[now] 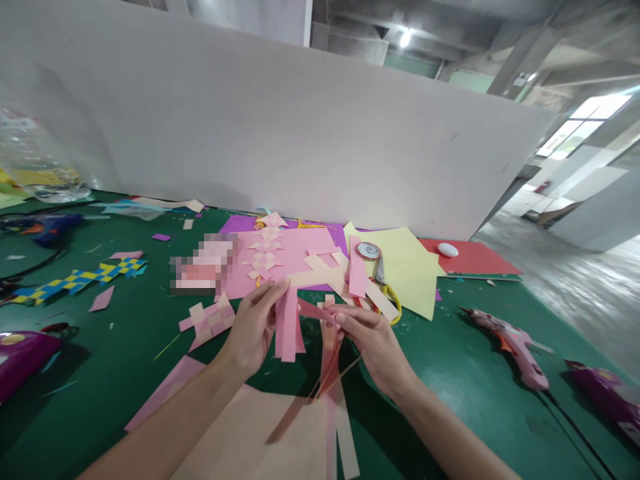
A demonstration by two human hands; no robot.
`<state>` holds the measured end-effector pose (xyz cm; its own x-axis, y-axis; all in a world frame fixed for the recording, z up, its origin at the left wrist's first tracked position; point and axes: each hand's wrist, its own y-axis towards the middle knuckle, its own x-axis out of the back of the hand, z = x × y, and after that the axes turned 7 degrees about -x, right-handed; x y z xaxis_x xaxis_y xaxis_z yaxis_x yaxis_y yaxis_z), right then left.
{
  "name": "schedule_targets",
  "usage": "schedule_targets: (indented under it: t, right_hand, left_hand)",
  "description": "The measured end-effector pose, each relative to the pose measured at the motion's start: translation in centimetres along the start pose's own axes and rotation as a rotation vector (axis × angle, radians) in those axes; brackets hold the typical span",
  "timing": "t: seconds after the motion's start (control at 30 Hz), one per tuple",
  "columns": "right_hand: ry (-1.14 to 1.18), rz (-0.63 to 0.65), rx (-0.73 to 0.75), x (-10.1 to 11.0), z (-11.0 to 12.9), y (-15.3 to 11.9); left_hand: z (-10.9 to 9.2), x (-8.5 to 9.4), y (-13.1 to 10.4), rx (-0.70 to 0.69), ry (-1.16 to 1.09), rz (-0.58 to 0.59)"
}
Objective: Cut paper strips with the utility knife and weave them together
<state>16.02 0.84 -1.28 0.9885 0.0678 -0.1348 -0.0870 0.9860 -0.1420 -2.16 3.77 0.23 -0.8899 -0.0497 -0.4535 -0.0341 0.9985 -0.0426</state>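
Observation:
My left hand (255, 327) pinches the top of some pink paper strips (286, 327) that hang down in front of me. One strip runs sideways from them to my right hand (375, 340), whose thumb and fingers are closed on its end. Beneath my right hand, long peach and pink strips (330, 360) trail toward the sheets below. Left of my left hand is a woven pink and peach paper piece (210, 320). Beyond my hands, a chain of woven paper shapes (267, 243) lies on a pink sheet (310, 240).
Scissors (391, 293) with yellow handles and a roll of tape (369, 251) rest by yellow paper (415, 267). A pink glue gun (515, 347) is at right, a blue one (57, 230) at far left. A white board (280, 127) stands behind the green table (450, 400).

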Motion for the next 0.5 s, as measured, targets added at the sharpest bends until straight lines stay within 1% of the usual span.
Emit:
schedule_targets:
  t: [0.1,0.17,0.23,0.37,0.5]
  right_hand:
    - [0.194,0.046,-0.125,0.27,0.14,0.13]
    - [0.264,0.074,-0.15,0.48,0.26,0.23]
    - [0.295,0.075,-0.158,0.66,0.31,0.31]
    - [0.225,0.097,-0.131,0.83,0.36,0.29]
    - [0.043,0.139,-0.019,0.87,0.77,0.06]
  left_hand:
    - [-0.07,0.08,0.03,0.02,0.001,0.009]
    - [-0.01,0.12,0.07,0.018,0.001,0.01]
    - [0.07,0.13,0.06,0.02,-0.004,0.017]
    - [0.07,0.08,-0.18,0.048,-0.003,0.064]
    - [-0.05,0.03,-0.37,0.079,0.012,0.079]
